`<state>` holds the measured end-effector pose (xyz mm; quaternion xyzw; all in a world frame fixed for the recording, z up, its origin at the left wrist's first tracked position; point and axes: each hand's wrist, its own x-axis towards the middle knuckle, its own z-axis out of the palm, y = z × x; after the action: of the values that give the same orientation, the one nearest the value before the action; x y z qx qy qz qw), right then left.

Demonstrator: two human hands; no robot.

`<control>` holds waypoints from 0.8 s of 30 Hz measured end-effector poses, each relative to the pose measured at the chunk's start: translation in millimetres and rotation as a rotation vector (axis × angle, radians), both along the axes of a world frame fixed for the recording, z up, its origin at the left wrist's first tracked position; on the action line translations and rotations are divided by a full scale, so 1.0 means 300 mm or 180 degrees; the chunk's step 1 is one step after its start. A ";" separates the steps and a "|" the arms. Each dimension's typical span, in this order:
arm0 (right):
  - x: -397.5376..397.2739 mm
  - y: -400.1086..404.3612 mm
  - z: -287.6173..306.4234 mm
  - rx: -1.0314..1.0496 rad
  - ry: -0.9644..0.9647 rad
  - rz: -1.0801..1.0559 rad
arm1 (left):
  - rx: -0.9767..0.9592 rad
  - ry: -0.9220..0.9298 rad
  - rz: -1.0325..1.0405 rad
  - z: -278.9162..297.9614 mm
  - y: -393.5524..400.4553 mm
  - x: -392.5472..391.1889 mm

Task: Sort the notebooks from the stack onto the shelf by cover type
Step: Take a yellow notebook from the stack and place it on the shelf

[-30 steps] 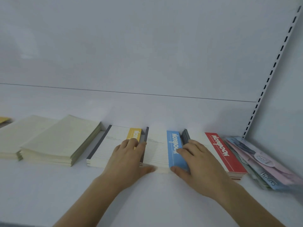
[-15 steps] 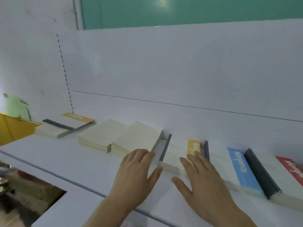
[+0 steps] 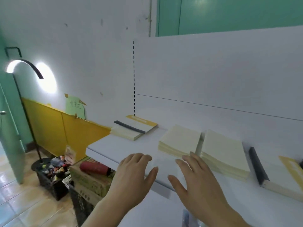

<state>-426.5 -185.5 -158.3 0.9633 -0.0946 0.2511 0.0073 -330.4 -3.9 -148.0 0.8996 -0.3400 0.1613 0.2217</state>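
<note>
Both hands, left hand [image 3: 134, 176] and right hand [image 3: 198, 181], hover spread and empty over the shelf [image 3: 105, 147] near the cream notebooks [image 3: 180, 141], seemingly between placements; next likely fetching another notebook.

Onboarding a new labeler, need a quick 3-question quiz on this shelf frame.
1. True or false: the left hand grips a notebook.
2. What lies at the shelf's left end? A) yellow-banded notebook stack B) red notebook C) blue notebook
3. Fill in: the two plain cream stacks lie ____ the right hand.

Key: 1 false, its grip is empty; 2 A; 3 beyond.
</note>
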 end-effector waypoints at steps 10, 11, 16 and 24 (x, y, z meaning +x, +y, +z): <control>0.518 0.064 0.077 0.0096 0.0206 0.0336 | 0.0212 0.0125 0.0228 0.017 0.032 0.464; 0.575 0.061 0.083 0.0098 0.0240 0.0370 | 0.0267 0.0126 0.0240 0.022 0.028 0.513; 0.839 0.049 0.100 0.0105 0.0497 0.0350 | 0.0370 0.0193 0.0230 0.024 0.018 0.743; 1.160 0.044 0.020 0.0044 0.0921 0.0059 | 0.0718 0.0312 -0.0418 -0.019 0.016 1.054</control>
<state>-78.4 -172.2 -152.2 0.9903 -0.0854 0.1090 0.0119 -14.3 1.1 -153.6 0.9014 -0.4029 0.0631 0.1456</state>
